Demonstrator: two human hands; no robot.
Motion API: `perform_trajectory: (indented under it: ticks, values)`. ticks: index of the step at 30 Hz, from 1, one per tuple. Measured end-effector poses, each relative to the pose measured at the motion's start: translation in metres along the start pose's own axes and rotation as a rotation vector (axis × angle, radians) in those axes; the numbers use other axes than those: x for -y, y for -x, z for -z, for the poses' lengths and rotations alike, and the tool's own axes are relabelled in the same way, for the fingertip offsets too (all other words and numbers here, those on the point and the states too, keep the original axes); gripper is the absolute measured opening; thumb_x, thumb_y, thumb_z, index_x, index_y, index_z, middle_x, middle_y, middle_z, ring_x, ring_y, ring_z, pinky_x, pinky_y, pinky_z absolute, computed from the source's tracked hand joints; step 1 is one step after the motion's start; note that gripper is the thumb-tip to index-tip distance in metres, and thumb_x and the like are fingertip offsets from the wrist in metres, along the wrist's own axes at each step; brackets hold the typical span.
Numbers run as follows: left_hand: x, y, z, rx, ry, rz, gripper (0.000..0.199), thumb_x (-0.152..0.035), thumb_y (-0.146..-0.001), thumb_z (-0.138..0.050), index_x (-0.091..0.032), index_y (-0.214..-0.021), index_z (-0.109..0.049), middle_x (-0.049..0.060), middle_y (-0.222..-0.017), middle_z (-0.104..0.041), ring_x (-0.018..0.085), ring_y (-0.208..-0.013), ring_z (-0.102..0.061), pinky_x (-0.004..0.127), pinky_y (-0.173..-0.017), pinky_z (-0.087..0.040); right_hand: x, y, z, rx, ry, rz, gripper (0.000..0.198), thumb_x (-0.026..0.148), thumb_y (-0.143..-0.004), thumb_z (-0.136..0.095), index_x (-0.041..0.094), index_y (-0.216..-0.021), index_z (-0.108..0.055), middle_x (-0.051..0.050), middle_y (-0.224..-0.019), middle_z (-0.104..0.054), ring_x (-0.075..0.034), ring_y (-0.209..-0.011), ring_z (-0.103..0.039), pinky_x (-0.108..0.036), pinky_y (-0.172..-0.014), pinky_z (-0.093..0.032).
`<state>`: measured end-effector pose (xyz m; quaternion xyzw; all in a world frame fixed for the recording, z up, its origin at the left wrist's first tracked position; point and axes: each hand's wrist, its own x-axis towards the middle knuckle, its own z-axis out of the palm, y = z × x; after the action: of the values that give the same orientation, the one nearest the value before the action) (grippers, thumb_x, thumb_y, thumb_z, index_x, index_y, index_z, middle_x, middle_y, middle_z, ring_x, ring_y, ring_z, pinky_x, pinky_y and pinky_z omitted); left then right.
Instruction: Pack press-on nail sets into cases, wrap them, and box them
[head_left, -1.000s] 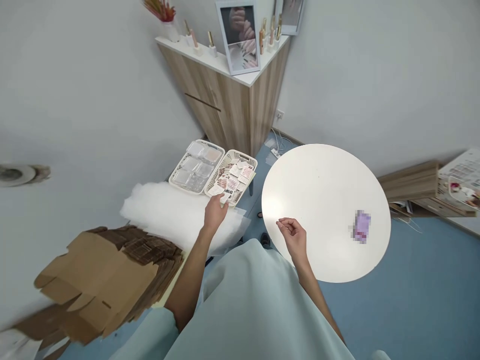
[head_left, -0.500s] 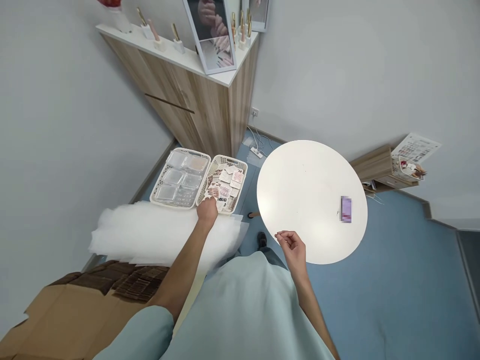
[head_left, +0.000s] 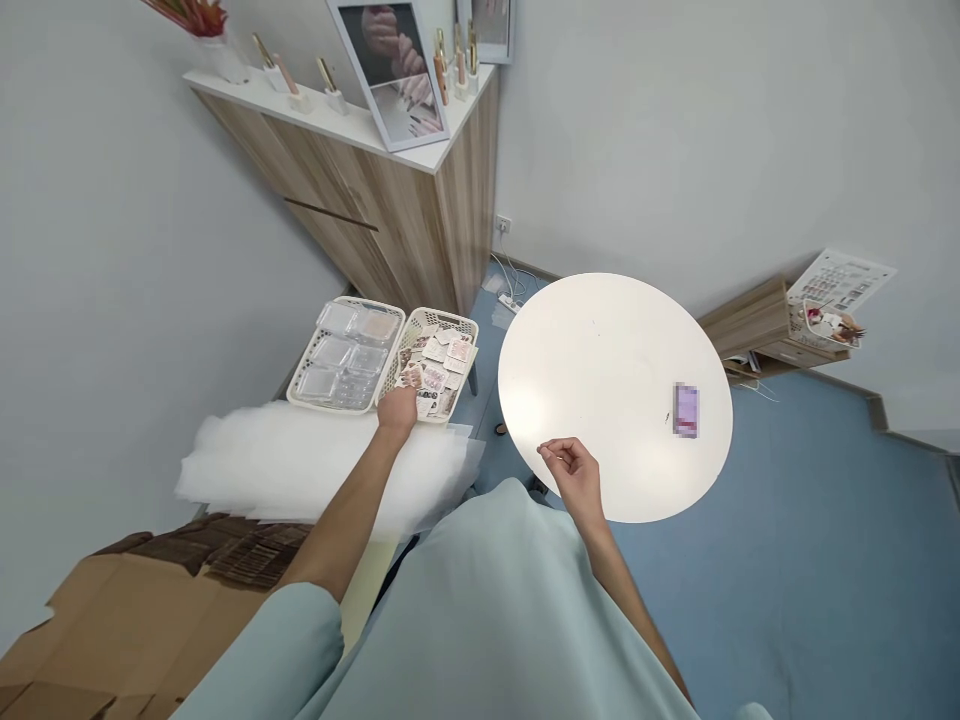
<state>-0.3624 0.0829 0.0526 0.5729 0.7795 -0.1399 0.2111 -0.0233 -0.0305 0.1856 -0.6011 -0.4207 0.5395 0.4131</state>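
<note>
The corner of a pale-walled room with a blue floor is viewed from above, with a wood-grain cabinet set in it. On top, a framed photo of manicured hands and small bottles, probably nail polish, are displayed. Below, 2 white plastic baskets are placed side by side: clear plastic boxes are kept in the left basket, small printed cards in the right basket. The left hand is bent over the right basket's near edge, at the cards; its fingertips are hidden, so whether a card is gripped cannot be told. The right hand is held over the near edge of a round white table, thumb and fingers curled almost together; no object can be made out between them. A blurred purple item is seen well apart, on the table's right side. In front of the baskets, white packing sheets are stacked, with flattened cardboard nearer the body.

Several cards could be lifted at once or spilled, being loosely overlapped; the basket could be tipped if its rim were pressed by the wrist
</note>
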Motion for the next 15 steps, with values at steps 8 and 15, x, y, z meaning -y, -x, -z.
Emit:
perform_trajectory:
  ticks: [8,15]
  values:
    - [-0.028,0.038,0.024,-0.264,0.425,0.101,0.025,-0.020,-0.091,-0.061,-0.009,-0.106,-0.078,0.022,-0.107,-0.079,0.036,-0.109,-0.074,0.045,-0.097,-0.054,-0.001,-0.016,0.035,0.045,-0.018,0.009,0.025,0.048,-0.091,-0.077,0.024,-0.092,-0.071,-0.007,-0.103,-0.077,-0.025,-0.105,-0.073,-0.040,-0.098,-0.058]
    - [-0.125,0.109,0.042,-0.016,1.490,-0.001,0.053,-0.039,-0.065,-0.092,-0.012,-0.109,-0.079,0.013,-0.100,-0.083,0.030,-0.101,-0.078,0.046,-0.098,-0.063,-0.007,-0.038,0.062,0.068,-0.028,0.025,0.025,0.049,-0.091,-0.076,0.025,-0.093,-0.073,-0.006,-0.101,-0.078,-0.024,-0.101,-0.074,-0.039,-0.095,-0.059]
